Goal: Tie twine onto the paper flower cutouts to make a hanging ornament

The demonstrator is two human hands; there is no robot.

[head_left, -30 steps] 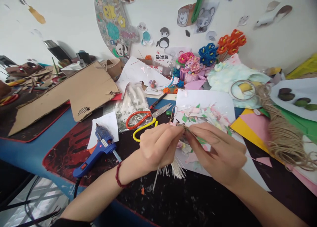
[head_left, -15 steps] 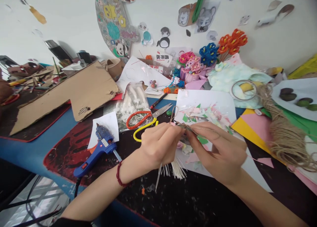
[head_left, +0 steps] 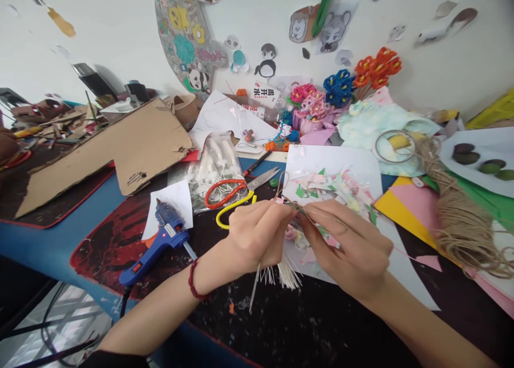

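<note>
My left hand [head_left: 259, 231] is closed around a small craft piece that my fingers mostly hide. A white tassel [head_left: 289, 274] hangs below that hand, with a thin pale strand beside it. A brown twine loop [head_left: 282, 183] sticks up above the fingers. My right hand [head_left: 355, 250] meets the left one, its thumb and forefinger pinched on brown twine [head_left: 335, 224] that curls over the fingers. Under the hands lies white paper [head_left: 333, 156] strewn with pink and green scraps [head_left: 343, 186]. Scissors [head_left: 228, 194] with red and yellow handles rest just behind my left hand.
A blue glue gun [head_left: 158, 245] lies left of my left forearm, its cord at the table edge. Cut cardboard [head_left: 108, 148] and a plastic bag [head_left: 212, 167] stand behind it. A twine bundle [head_left: 460, 212] is at right. Yarn flowers [head_left: 309, 103] stand by the wall.
My right hand has shifted slightly left and its fingers have drawn closer to the left hand. The left hand keeps nearly the same place, with the tassel hanging below it.
</note>
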